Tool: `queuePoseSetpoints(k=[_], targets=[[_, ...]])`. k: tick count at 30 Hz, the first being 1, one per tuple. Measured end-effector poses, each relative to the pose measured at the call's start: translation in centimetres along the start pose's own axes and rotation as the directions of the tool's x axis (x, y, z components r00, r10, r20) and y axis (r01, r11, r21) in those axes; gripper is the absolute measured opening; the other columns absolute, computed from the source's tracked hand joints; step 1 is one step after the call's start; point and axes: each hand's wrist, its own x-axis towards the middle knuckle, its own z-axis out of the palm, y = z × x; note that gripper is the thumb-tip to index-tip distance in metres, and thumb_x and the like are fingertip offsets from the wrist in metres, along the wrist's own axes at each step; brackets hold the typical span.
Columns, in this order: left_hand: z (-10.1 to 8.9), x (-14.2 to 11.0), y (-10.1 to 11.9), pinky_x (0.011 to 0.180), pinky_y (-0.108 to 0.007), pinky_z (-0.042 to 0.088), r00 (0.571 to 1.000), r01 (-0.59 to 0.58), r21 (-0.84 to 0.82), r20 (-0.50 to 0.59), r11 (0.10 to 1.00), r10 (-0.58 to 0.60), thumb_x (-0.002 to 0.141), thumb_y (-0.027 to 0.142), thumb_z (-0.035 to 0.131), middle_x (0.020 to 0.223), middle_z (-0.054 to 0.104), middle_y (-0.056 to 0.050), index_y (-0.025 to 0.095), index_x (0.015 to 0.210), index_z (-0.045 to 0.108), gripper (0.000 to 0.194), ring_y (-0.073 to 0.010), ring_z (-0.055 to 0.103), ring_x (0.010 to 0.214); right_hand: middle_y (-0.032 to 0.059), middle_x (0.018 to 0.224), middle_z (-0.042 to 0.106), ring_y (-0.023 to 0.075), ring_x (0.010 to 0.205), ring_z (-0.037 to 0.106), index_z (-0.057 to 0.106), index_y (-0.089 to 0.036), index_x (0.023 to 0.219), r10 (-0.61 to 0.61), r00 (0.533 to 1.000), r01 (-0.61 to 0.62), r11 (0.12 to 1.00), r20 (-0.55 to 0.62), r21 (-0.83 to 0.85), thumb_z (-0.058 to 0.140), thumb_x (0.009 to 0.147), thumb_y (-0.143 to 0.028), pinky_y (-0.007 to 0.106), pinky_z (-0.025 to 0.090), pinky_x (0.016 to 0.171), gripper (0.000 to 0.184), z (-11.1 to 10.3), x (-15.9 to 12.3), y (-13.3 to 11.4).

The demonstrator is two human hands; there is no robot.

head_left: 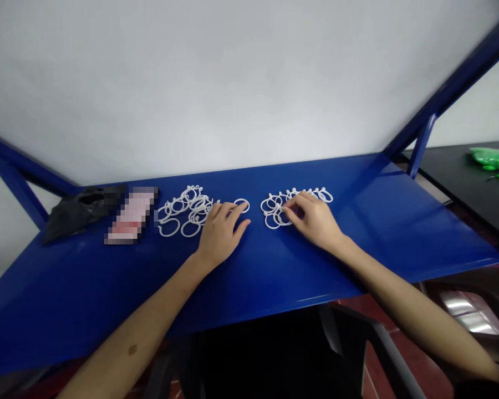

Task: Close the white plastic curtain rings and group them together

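Two heaps of white plastic rings lie on a blue metal shelf (274,266). The left heap (183,213) holds several rings, the right heap (291,202) several more. My left hand (220,233) rests palm down at the right edge of the left heap, its fingers stretched toward a single ring (242,205) that lies apart; a fingertip touches it. My right hand (314,219) sits on the right heap with its fingers curled in a pinch on one of its rings.
A black crumpled bag (81,210) and a blurred pink flat item (132,215) lie at the shelf's left end. Blue frame struts (424,133) rise at both ends. A dark table with green plastic (497,160) stands to the right. A white wall is behind.
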Motion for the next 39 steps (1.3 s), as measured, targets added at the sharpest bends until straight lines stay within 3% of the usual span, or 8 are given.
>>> queuePoseSetpoints(k=[6,14,21,25,27,31,35,39], targets=[[0.8,0.0,-1.3,0.087,-0.047,0.046,0.997,-0.012,0.253,0.072,0.967,-0.006,0.098,0.034,0.054,0.102,0.062,-0.013,0.019,0.121,0.071,0.032,-0.0311,0.052,0.098,0.0038,0.080,0.072,0.0169,0.068,0.062,0.067,-0.020,0.084,0.217,0.975,-0.219,0.975,0.050,0.034,0.062,0.089,-0.032,0.032,0.045,0.067,0.014,-0.6,-0.4,4.2],[-0.1,0.0,-1.6,0.080,-0.041,0.039,0.996,-0.045,0.210,0.088,0.977,0.027,0.101,0.032,0.050,0.079,0.069,-0.005,0.027,0.097,0.074,0.025,-0.0254,0.055,0.086,0.0054,0.086,0.074,0.0186,0.074,0.064,0.068,-0.020,0.085,0.225,0.973,-0.226,0.974,0.042,0.008,0.063,0.091,-0.032,0.034,0.047,0.070,0.015,-0.2,-0.4,4.2],[-1.4,-0.2,-0.5,0.080,-0.036,0.045,0.996,-0.085,0.035,-0.003,0.996,0.085,0.101,0.033,0.050,0.076,0.073,-0.001,0.025,0.100,0.073,0.024,-0.0180,0.062,0.068,0.0040,0.082,0.069,0.0160,0.070,0.061,0.066,-0.019,0.093,0.054,0.997,-0.049,0.996,-0.063,0.077,0.060,0.097,-0.034,0.032,0.049,0.070,0.016,0.1,-1.0,2.4],[-1.5,-0.4,0.9,0.080,-0.035,0.047,0.994,-0.100,-0.120,0.019,0.988,0.103,0.098,0.035,0.056,0.079,0.076,0.000,0.025,0.092,0.072,0.020,-0.0162,0.065,0.068,0.0047,0.096,0.071,0.0148,0.074,0.064,0.061,-0.020,0.118,-0.058,0.998,0.049,0.965,0.027,0.259,0.062,0.097,-0.039,0.030,0.053,0.069,0.028,1.0,-1.9,-0.3],[-1.4,-0.5,1.5,0.080,-0.035,0.048,0.994,-0.088,-0.198,0.040,0.976,0.098,0.098,0.035,0.056,0.081,0.076,0.000,0.025,0.089,0.071,0.020,-0.0157,0.066,0.069,0.0041,0.095,0.071,0.0137,0.072,0.065,0.059,-0.020,0.120,-0.082,0.993,0.049,0.945,0.089,0.324,0.060,0.098,-0.037,0.028,0.053,0.067,0.027,1.4,-2.2,-1.4],[-1.3,-0.8,2.5,0.075,-0.031,0.052,0.997,0.068,-0.343,0.047,0.937,-0.056,0.096,0.036,0.061,0.081,0.075,0.001,0.025,0.090,0.066,0.014,-0.0153,0.069,0.073,0.0005,0.081,0.069,0.0128,0.069,0.066,0.059,-0.020,0.110,-0.105,0.987,0.049,0.920,0.125,0.390,0.056,0.100,-0.031,0.025,0.053,0.063,0.015,2.0,-2.8,-2.3],[-1.7,-0.7,3.2,0.063,-0.028,0.055,0.932,0.363,-0.525,0.186,0.770,-0.312,0.091,0.042,0.067,0.080,0.078,0.001,0.024,0.095,0.060,0.019,-0.0150,0.070,0.061,0.0029,0.089,0.071,0.0139,0.074,0.067,0.059,-0.021,0.110,-0.108,0.991,0.074,0.925,0.073,0.373,0.054,0.101,-0.030,0.027,0.055,0.066,0.014,2.2,-3.0,-2.3],[-1.9,-0.6,3.6,0.059,-0.026,0.054,0.915,0.402,-0.599,0.297,0.692,-0.274,0.095,0.041,0.061,0.079,0.079,0.000,0.023,0.090,0.065,0.019,-0.0134,0.067,0.056,0.0043,0.097,0.072,0.0149,0.082,0.070,0.060,-0.022,0.108,-0.154,0.986,0.124,0.926,0.059,0.357,0.051,0.103,-0.027,0.028,0.056,0.072,0.011,2.5,-3.0,-2.4]])
